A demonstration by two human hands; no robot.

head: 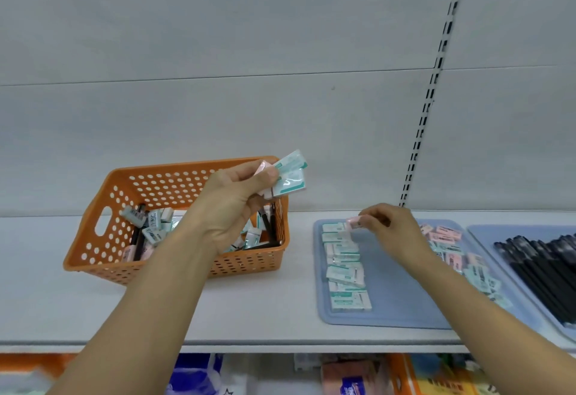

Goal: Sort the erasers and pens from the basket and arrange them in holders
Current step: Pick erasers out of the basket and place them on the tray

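Pink eraser [353, 224] is pinched in the right hand [393, 232] fingertips just above the blue tray [392, 295], at the far end of the teal eraser row [344, 265]. Left hand [232, 207] pinches a fan of erasers [288, 174] over the orange basket [174, 223]; that loose bunch could slip and scatter, since only thumb and fingers clamp one end

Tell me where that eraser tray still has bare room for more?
The blue tray is bare down its middle, between the left eraser column and the jumbled erasers along its right side. The white shelf between the orange basket and tray is also free.
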